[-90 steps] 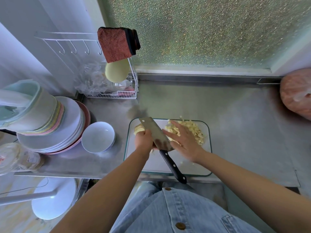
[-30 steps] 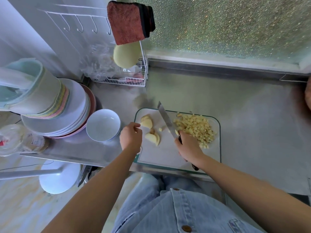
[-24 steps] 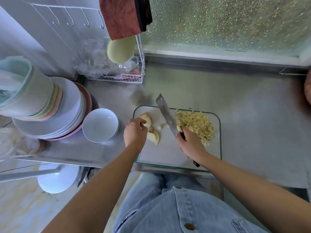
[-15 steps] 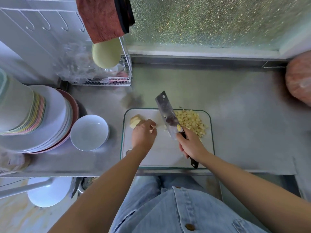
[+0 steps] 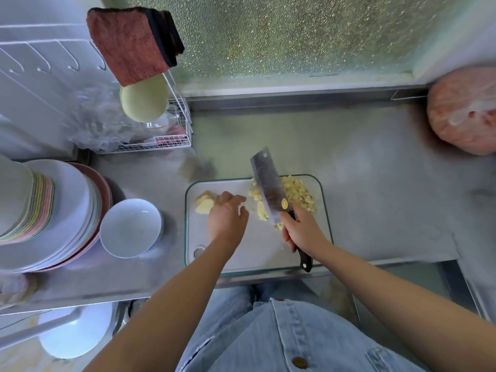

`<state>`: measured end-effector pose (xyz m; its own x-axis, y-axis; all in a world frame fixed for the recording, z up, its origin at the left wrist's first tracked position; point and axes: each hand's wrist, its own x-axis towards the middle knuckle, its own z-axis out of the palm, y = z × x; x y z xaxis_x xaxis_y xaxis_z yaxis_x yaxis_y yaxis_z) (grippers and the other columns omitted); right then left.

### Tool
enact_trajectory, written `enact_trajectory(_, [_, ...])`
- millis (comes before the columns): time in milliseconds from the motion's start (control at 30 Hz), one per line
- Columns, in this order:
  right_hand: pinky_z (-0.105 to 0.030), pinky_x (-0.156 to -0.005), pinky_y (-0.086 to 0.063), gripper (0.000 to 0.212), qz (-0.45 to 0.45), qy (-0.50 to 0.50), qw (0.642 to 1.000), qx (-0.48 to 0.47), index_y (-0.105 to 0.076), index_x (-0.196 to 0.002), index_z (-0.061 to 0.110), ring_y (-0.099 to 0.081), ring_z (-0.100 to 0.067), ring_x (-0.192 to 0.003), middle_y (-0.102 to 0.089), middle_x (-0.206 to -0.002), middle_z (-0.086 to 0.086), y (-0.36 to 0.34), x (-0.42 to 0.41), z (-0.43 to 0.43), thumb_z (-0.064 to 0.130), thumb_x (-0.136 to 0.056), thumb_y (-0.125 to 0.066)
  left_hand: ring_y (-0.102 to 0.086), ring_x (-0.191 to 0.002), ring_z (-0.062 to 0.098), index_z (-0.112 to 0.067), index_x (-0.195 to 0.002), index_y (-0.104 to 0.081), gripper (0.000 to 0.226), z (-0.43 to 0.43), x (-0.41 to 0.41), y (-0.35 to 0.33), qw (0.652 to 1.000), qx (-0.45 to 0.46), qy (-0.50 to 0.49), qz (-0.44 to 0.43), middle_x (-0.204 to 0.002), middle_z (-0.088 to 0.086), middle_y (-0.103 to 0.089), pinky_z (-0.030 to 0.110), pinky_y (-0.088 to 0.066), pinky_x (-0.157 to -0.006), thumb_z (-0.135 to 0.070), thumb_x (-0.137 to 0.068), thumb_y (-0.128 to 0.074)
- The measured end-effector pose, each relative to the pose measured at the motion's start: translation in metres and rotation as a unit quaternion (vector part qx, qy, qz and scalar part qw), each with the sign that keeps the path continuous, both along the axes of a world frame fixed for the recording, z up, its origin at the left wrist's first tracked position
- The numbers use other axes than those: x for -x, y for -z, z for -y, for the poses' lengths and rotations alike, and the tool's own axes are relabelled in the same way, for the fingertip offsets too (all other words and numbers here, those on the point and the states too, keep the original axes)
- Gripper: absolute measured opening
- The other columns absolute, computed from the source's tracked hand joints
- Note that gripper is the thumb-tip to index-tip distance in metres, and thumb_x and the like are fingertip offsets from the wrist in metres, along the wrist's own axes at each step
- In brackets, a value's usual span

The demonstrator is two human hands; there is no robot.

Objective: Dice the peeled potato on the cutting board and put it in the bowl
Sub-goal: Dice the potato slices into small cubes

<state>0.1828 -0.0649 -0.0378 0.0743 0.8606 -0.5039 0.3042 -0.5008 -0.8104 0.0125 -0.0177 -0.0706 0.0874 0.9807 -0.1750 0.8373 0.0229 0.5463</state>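
The right hand [image 5: 300,232] has its grip round the cleaver [image 5: 268,183]; the left hand [image 5: 228,221], loose and empty, could get nicked nearby.

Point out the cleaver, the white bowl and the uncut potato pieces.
cleaver [image 5: 269,188], head view, middle of the blade.
white bowl [image 5: 131,229], head view, bare inside.
uncut potato pieces [image 5: 204,203], head view, nearest slice.

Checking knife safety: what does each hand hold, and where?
Right hand holds the cleaver by its black handle, just behind the blade. Left hand touches the potato slices; a grip cannot be told.
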Motion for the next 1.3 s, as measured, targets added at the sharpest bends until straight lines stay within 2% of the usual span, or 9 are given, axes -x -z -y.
enact_trajectory(100, [-0.027,-0.038,-0.032,0.021,0.008,-0.049,0.999,0.004,-0.041,-0.076,0.011,-0.038,-0.022,-0.032,-0.053,-0.051,-0.012,0.004,0.013,0.005,0.015,-0.097,-0.041,-0.046,-0.117,0.024,-0.016,-0.11,-0.071,0.026,0.004,0.025,0.004,0.998,-0.001,-0.063,-0.025,-0.12,0.005,-0.059,0.034,-0.045,-0.087,-0.011,-0.088,-0.059])
enact_trajectory(233, [-0.022,-0.037,-0.029,0.024,0.037,-0.096,0.994,0.02,-0.033,-0.073,0.011,-0.038,-0.006,-0.029,-0.044,-0.057,-0.016,0.011,0.026,0.016,0.01,-0.095,-0.041,-0.049,-0.109,0.026,-0.016,-0.108,-0.071,0.022,0.016,0.046,0.009,0.995,0.001,-0.088,-0.049,-0.117,0.007,-0.06,0.038,-0.05,-0.078,-0.015,-0.09,-0.059])
enact_trajectory(333, [-0.023,-0.042,-0.033,0.025,0.062,-0.129,0.99,0.01,-0.032,-0.071,0.011,-0.043,-0.005,-0.03,-0.048,-0.056,-0.016,0.018,0.026,0.021,0.01,-0.094,-0.043,-0.05,-0.106,0.026,-0.015,-0.107,-0.071,0.022,0.019,0.047,0.01,0.994,0.005,-0.103,-0.046,-0.114,0.006,-0.061,0.038,-0.05,-0.075,-0.016,-0.089,-0.059])
enact_trajectory(533, [-0.023,-0.045,-0.033,0.023,0.072,-0.145,0.987,-0.019,-0.036,-0.07,0.011,-0.044,-0.005,-0.033,-0.05,-0.049,-0.01,0.024,0.024,0.024,0.009,-0.092,-0.045,-0.049,-0.109,0.023,-0.017,-0.109,-0.069,0.021,0.019,0.044,0.009,0.993,0.019,-0.102,-0.054,-0.116,0.004,-0.059,0.035,-0.049,-0.076,-0.016,-0.09,-0.06])
enact_trajectory(667, [-0.026,-0.046,-0.033,0.022,0.077,-0.166,0.983,-0.018,-0.038,-0.073,0.001,-0.044,-0.007,-0.035,-0.051,-0.052,-0.015,0.026,0.023,0.024,0.01,-0.092,-0.045,-0.05,-0.107,0.022,-0.017,-0.109,-0.068,0.021,0.017,0.044,0.013,0.993,0.046,-0.095,-0.059,-0.115,0.003,-0.06,0.036,-0.052,-0.08,-0.017,-0.09,-0.06])
enact_trajectory(767, [-0.03,-0.049,-0.032,0.027,0.099,-0.175,0.979,-0.023,-0.034,-0.067,0.009,-0.045,-0.011,-0.038,-0.048,-0.05,-0.012,0.03,0.019,0.022,0.011,-0.091,-0.044,-0.051,-0.107,0.022,-0.018,-0.108,-0.068,0.022,0.016,0.045,0.014,0.992,0.059,-0.097,-0.059,-0.114,0.002,-0.06,0.037,-0.052,-0.081,-0.015,-0.088,-0.061])
enact_trajectory(967, [-0.039,-0.048,-0.031,0.029,0.118,-0.083,0.989,-0.038,-0.037,-0.073,-0.003,-0.037,-0.022,-0.047,-0.048,-0.061,-0.031,0.035,0.001,0.016,0.013,-0.095,-0.045,-0.053,-0.104,0.02,-0.018,-0.108,-0.068,0.021,0.014,0.049,0.015,0.992,0.066,-0.091,-0.053,-0.111,0.0,-0.06,0.035,-0.053,-0.081,-0.016,-0.088,-0.063])
enact_trajectory(1167, [-0.034,-0.05,-0.03,0.026,0.129,-0.181,0.974,-0.033,-0.032,-0.069,0.01,-0.037,-0.022,-0.045,-0.048,-0.056,-0.022,0.035,0.016,0.016,0.013,-0.093,-0.044,-0.053,-0.102,0.02,-0.019,-0.104,-0.065,0.022,0.017,0.057,0.012,0.994,0.066,-0.064,-0.066,-0.108,0.0,-0.06,0.034,-0.051,-0.076,-0.015,-0.081,-0.066])
enact_trajectory(1300, [-0.036,-0.052,-0.029,0.029,0.155,-0.122,0.98,-0.036,-0.031,-0.066,0.012,-0.039,-0.024,-0.049,-0.045,-0.055,-0.017,0.042,0.009,0.013,0.014,-0.093,-0.044,-0.053,-0.101,0.019,-0.021,-0.103,-0.062,0.02,0.023,0.063,0.012,0.994,0.064,-0.025,-0.084,-0.11,-0.001,-0.059,0.033,-0.052,-0.075,-0.023,-0.083,-0.067])
